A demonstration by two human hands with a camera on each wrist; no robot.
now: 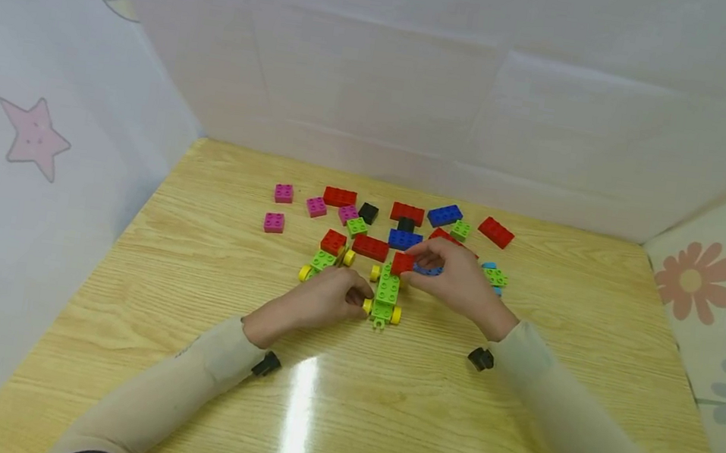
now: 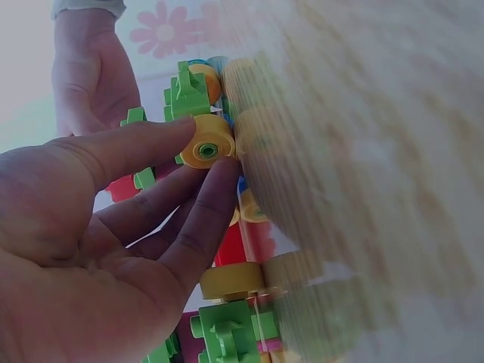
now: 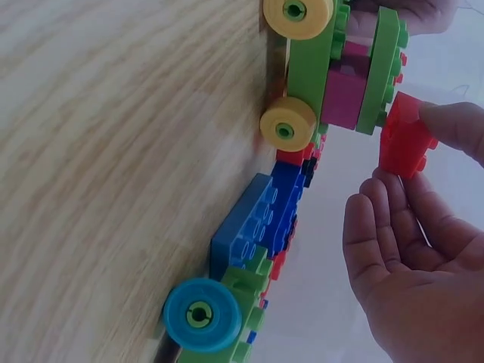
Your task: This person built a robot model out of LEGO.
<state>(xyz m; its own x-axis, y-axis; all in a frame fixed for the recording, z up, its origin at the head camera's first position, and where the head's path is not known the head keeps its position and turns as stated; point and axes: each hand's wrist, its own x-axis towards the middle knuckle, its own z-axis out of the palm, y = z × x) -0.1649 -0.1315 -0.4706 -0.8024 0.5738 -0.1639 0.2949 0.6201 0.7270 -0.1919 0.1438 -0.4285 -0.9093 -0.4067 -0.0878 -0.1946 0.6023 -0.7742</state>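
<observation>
Under my hands stands a green toy car (image 1: 387, 289) of building bricks with yellow wheels. The right wrist view shows a magenta brick (image 3: 344, 100) on its base and a long green brick (image 3: 380, 72) on top. My left hand (image 1: 327, 298) holds the car by a yellow wheel (image 2: 208, 141), thumb and fingers on either side. A red brick (image 3: 404, 136) is pinched between thumb and fingers of my right hand (image 1: 455, 278). It is at the far end of the long green brick, tilted; I cannot tell whether it is pressed on.
Left of the car stands another green car (image 1: 322, 260) with yellow wheels and a red brick (image 1: 333, 242) on it. Loose red, blue, magenta, green and black bricks lie behind. To the right is a green base with blue wheels (image 1: 495, 277). A white cloth wall (image 1: 379, 106) borders the table's back.
</observation>
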